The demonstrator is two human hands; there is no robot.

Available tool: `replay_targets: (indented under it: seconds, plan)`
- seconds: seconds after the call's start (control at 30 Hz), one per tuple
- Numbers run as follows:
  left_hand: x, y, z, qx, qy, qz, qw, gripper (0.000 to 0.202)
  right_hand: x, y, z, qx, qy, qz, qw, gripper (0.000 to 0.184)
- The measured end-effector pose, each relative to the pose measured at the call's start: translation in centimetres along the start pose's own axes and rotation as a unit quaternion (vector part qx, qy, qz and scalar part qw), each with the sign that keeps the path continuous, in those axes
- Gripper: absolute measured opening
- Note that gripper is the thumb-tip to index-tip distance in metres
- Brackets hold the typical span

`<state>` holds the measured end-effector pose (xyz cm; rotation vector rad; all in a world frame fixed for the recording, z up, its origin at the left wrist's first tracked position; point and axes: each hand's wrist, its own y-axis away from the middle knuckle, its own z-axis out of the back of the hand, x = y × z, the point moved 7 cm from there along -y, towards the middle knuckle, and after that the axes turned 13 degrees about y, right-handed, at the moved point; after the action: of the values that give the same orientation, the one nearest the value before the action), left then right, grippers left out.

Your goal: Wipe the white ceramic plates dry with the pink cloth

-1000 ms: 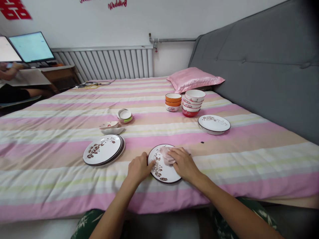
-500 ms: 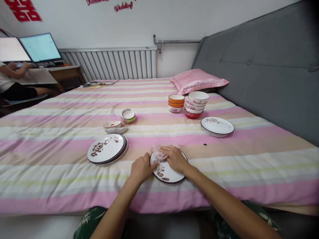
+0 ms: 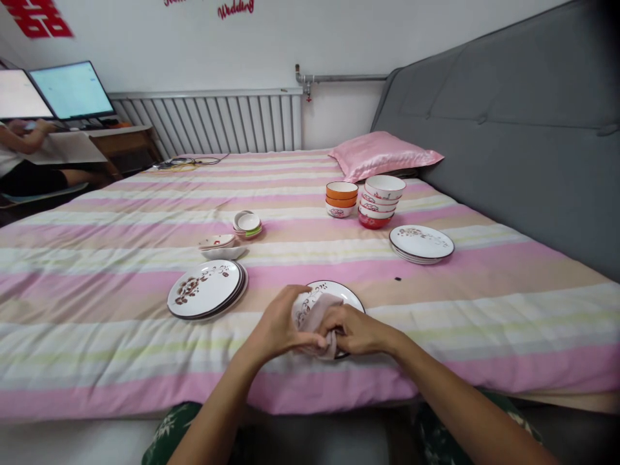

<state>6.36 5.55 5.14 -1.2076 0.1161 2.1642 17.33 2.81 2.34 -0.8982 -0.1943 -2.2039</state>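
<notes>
Cloth [image 3: 322, 310] and right hand [image 3: 356, 328] have come from the far side of the plate [image 3: 320, 289] to its near half, and the left hand [image 3: 281, 323] now reaches its thumb inward to the cloth. Leftmost on the bed [image 3: 121, 336], the left stack [image 3: 198, 290] of plates sits near that hand, with small dishes [image 3: 220, 243] just beyond. Next comes the left hand, spread about the plate's left side, fingers toward the far rim; whether it grips plate or cloth I cannot tell. Between the hands, flat on the bed near its front edge, lies the plate: round, so with no long axis, its brown print along the left side. Both hands are on it, about equally near. Bunched over it, the cloth seems to run lengthwise from far right to near left, though fingers cover part. Right of it, the right hand clutches the cloth, fingers curled in, knuckles over the plate. Beyond stand stacked bowls [image 3: 382, 200], and farther right, the right stack [image 3: 421, 243] of plates.
</notes>
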Motion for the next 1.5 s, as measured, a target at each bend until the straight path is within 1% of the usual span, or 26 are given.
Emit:
replay_targets:
  seconds: [0.07, 0.1, 0.13, 0.17, 0.2, 0.23, 0.27, 0.3, 0.33, 0.37, 0.4, 0.43, 0.5, 0.57, 0.63, 0.73, 0.8, 0.87, 0.93, 1.0, 1.1, 1.17, 1.33, 1.4, 1.5]
  plan:
    - [-1.2, 0.3, -2.5, 0.07, 0.018, -0.043, 0.996, 0.09, 0.4, 0.8, 0.5, 0.027, -0.031, -0.012, 0.999, 0.039]
    - [-1.4, 0.5, -4.0, 0.112, 0.012, -0.051, 0.992, 0.092, 0.4, 1.2, 0.9, 0.036, -0.045, -0.02, 0.998, 0.037]
    - [-1.5, 0.8, -5.2, 0.139, 0.001, -0.058, 0.989, 0.097, 0.2, 1.6, 1.4, 0.041, -0.063, -0.027, 0.997, 0.034]
    - [-1.4, 0.9, -6.2, 0.152, -0.02, -0.061, 0.986, 0.101, -0.2, 2.0, 1.9, 0.043, -0.08, -0.038, 0.995, 0.03]
    - [-1.2, 1.0, -6.9, 0.151, -0.046, -0.057, 0.986, 0.102, -1.0, 2.4, 2.6, 0.027, -0.095, -0.06, 0.993, 0.025]
    - [-1.0, 1.0, -7.5, 0.149, -0.072, -0.053, 0.985, 0.102, -2.2, 2.7, 3.5, -0.009, -0.109, -0.095, 0.99, 0.022]
    - [-0.7, 1.0, -7.9, 0.149, -0.098, -0.048, 0.983, 0.1, -3.7, 3.2, 4.6, -0.065, -0.108, -0.14, 0.982, 0.02]
    - [-0.6, 1.1, -8.2, 0.148, -0.121, -0.043, 0.981, 0.096, -5.4, 3.9, 5.7, -0.137, -0.087, -0.196, 0.967, 0.021]
    - [-0.5, 1.1, -8.3, 0.149, -0.14, -0.04, 0.978, 0.09, -7.0, 4.7, 6.7, -0.204, -0.057, -0.255, 0.944, 0.02]
    - [-0.6, 1.1, -8.4, 0.15, -0.155, -0.039, 0.976, 0.083, -8.3, 5.4, 7.0, -0.231, -0.034, -0.309, 0.922, 0.017]
    - [-0.7, 1.0, -8.4, 0.149, -0.165, -0.04, 0.974, 0.076, -9.4, 5.9, 6.8, -0.231, -0.038, -0.35, 0.907, 0.016]
    - [-0.9, 1.0, -8.3, 0.15, -0.171, -0.042, 0.973, 0.071, -10.2, 6.1, 6.1, -0.206, -0.056, -0.381, 0.899, 0.017]
    - [-1.1, 1.0, -8.3, 0.152, -0.18, -0.043, 0.971, 0.065, -11.0, 6.0, 4.4, -0.152, -0.11, -0.413, 0.891, 0.02]
    - [-1.1, 1.1, -8.5, 0.154, -0.182, -0.041, 0.97, 0.062, -10.8, 5.7, 3.4, -0.13, -0.162, -0.419, 0.884, 0.025]
    - [-1.0, 1.1, -8.8, 0.146, -0.174, -0.042, 0.973, 0.061, -10.4, 5.5, 3.0, -0.135, -0.202, -0.419, 0.875, 0.027]
    - [-1.0, 1.2, -9.1, 0.113, -0.14, -0.054, 0.982, 0.061, -9.9, 5.1, 2.7, -0.143, -0.266, -0.413, 0.859, 0.028]
    - [-1.0, 1.2, -9.3, 0.091, -0.114, -0.052, 0.988, 0.061, -9.9, 4.9, 2.2, -0.151, -0.313, -0.404, 0.846, 0.034]
    - [-0.9, 1.2, -9.3, 0.073, -0.089, -0.037, 0.993, 0.06, -9.9, 4.6, 1.5, -0.161, -0.348, -0.395, 0.835, 0.041]
    - [-0.9, 1.2, -9.4, 0.058, -0.061, -0.022, 0.996, 0.059, -9.8, 4.1, 0.7, -0.175, -0.375, -0.379, 0.828, 0.044]
    - [-0.7, 1.1, -9.3, 0.037, -0.037, -0.009, 0.999, 0.058, -9.7, 3.7, 0.2, -0.203, -0.392, -0.357, 0.823, 0.046]
    - [0.1, 0.8, -9.2, -0.006, -0.026, 0.026, 0.999, 0.058, -9.5, 3.4, 0.0, -0.257, -0.396, -0.339, 0.814, 0.047]
    - [0.9, 0.5, -8.9, -0.041, -0.034, 0.058, 0.997, 0.059, -9.4, 3.3, -0.2, -0.278, -0.405, -0.339, 0.802, 0.048]
    - [3.0, 0.1, -7.6, -0.127, -0.062, 0.135, 0.981, 0.06, -8.6, 2.5, -1.3, -0.264, -0.509, -0.31, 0.759, 0.049]
    - [3.3, -0.1, -7.2, -0.149, -0.066, 0.135, 0.977, 0.061, -8.3, 2.3, -1.6, -0.262, -0.526, -0.304, 0.75, 0.051]
    - [3.3, -0.6, -7.1, -0.163, -0.056, 0.113, 0.978, 0.063, -8.0, 2.1, -1.8, -0.263, -0.53, -0.298, 0.749, 0.054]
